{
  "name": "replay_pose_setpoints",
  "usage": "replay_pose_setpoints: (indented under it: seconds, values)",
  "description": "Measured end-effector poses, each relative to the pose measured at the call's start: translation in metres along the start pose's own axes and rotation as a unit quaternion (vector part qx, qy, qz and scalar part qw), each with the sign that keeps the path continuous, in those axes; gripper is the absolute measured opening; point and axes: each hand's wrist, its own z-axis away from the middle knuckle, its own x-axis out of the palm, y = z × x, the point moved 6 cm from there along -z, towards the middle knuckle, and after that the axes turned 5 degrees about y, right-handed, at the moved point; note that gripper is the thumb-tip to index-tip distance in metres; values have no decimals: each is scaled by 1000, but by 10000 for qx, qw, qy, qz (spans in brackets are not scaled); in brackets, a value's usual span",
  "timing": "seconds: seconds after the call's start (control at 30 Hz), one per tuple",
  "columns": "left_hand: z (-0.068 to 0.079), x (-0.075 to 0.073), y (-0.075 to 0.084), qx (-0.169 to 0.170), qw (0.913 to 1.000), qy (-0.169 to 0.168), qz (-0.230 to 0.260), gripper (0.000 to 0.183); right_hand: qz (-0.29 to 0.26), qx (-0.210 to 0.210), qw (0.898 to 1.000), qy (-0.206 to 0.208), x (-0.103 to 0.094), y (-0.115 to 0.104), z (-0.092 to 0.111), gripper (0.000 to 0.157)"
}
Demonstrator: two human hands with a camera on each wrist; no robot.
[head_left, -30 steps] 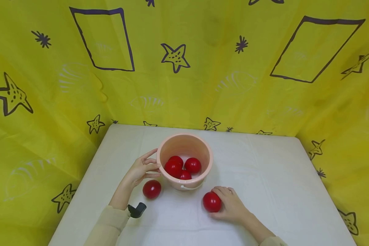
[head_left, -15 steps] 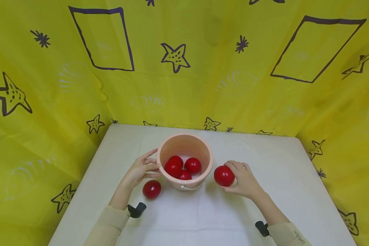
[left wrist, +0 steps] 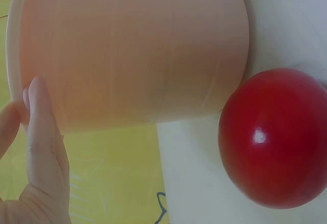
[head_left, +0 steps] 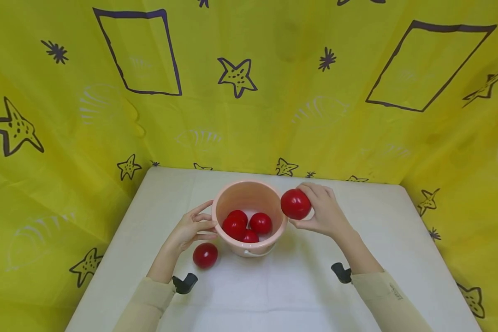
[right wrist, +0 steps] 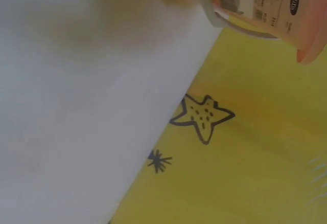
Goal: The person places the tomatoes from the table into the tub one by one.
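Note:
A pale pink bucket stands on the white table with several red tomatoes inside. My left hand touches the left side of its rim; in the left wrist view the fingers lie fairly straight against the bucket wall. My right hand holds another tomato between fingers and thumb, at the bucket's right rim and raised off the table. The right wrist view shows the labelled side of the bucket, without the hand. One tomato lies on the table below my left hand.
The white-covered table is bounded at the back and sides by a yellow curtain with star drawings. A thin white handle hangs at the bucket's front. Black mounts sit at both wrists.
My right hand has lifted its tomato off the table in front and carried it up and back to the bucket's right rim. My left hand and the bucket have stayed in place.

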Motion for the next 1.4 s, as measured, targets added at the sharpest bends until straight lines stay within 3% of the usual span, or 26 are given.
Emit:
replay_pose_setpoints:
  seconds: [0.2, 0.4, 0.57, 0.8, 1.07, 1.4]
  values:
    - [0, 0, 1, -4, 10000, -37, 54, 67, 182, -193, 9995, -152, 11, -18, -28, 79]
    - [0, 0, 1, -14, 10000, -24, 51, 67, 371, -7, 9969, -695, 40, -31, -49, 77]
    - [0, 0, 0, -7, 10000, -32, 33, 67, 578, 22, 9914, -1173, 68, -36, -59, 78]
    - [-1, -1, 0, 13, 10000, -39, 6, 66, 917, -291, 9830, -1562, 99, -41, -63, 78]
    - [-1, -1, -2, -5, 10000, -10, -57, 66, 1575, -667, 9650, -1988, 122, -42, -61, 76]
    - [-2, -1, -2, -27, 10000, 29, -23, 66, 2406, -860, 9319, -2576, 136, -47, -59, 76]
